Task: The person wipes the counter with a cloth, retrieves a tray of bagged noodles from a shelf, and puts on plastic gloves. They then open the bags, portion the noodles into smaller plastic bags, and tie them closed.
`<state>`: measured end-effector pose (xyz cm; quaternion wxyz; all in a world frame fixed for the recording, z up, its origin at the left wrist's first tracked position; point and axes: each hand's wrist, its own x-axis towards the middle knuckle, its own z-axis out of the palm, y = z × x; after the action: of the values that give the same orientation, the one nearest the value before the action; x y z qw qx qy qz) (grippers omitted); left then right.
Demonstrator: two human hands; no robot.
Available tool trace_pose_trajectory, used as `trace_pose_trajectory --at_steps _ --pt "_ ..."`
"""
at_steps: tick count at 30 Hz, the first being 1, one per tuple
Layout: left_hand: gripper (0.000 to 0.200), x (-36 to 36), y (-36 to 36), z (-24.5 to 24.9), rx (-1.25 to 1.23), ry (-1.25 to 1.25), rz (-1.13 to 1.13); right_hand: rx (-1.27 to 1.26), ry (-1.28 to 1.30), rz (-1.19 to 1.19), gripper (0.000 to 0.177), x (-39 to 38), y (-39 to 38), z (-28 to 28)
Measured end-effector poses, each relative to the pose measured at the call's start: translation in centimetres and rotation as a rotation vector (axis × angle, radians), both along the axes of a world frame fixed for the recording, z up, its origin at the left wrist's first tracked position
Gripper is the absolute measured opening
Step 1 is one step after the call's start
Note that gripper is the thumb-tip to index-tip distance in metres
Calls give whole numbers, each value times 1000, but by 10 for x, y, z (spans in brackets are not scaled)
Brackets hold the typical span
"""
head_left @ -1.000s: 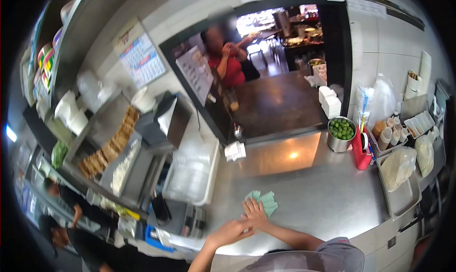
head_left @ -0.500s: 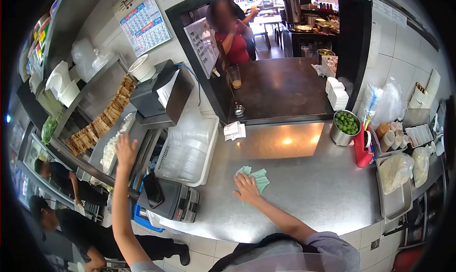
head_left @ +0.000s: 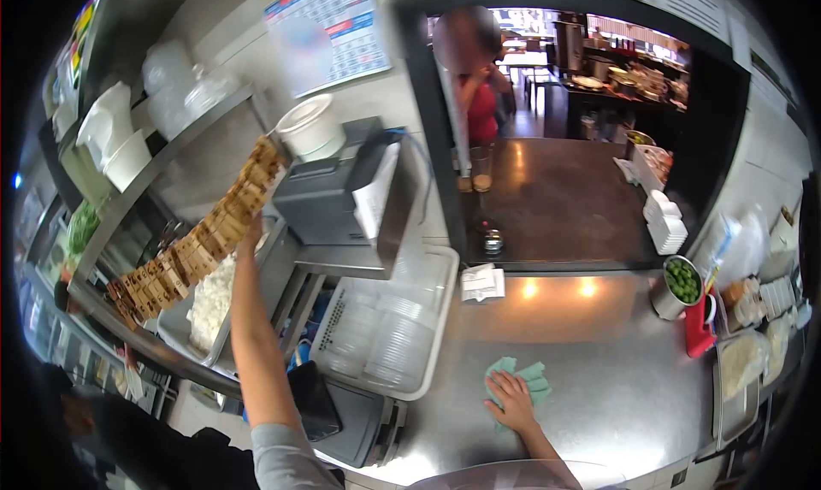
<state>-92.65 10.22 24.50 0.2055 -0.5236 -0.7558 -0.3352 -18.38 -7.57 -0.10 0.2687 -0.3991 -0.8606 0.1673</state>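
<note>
My right hand (head_left: 510, 402) lies flat on a crumpled green cloth (head_left: 534, 379) on the steel counter, fingers stretched over it. My left arm reaches up to the shelf on the left. There my left hand (head_left: 249, 238) is at a long row of wooden clothespins (head_left: 201, 257), above a metal tray of white chopped food (head_left: 211, 306). The clothespins and blur hide its fingers, so I cannot see whether it grips anything.
A grey printer (head_left: 325, 199) and a white basket of clear plastic lids (head_left: 449, 319) stand left of the counter (head_left: 445, 430). A dark phone (head_left: 315, 400) lies nearby. At right are a pot of green limes (head_left: 682, 280) and a red holder (head_left: 701, 326). People stand at lower left and beyond the hatch.
My left hand has moved from open air, fingers spread, to the clothespin row. My right hand stays on the cloth. The view has swung left, and a person at lower left has shifted.
</note>
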Motion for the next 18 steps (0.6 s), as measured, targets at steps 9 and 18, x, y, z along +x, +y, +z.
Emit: trace_pose_trajectory --at_steps 9,18 --pt "43 20 42 -6 -285 206 130 -28 -106 -21 50 -4 0 6" --pt "44 3 71 -15 -297 31 300 -1 -106 -20 52 -2 -2 0"
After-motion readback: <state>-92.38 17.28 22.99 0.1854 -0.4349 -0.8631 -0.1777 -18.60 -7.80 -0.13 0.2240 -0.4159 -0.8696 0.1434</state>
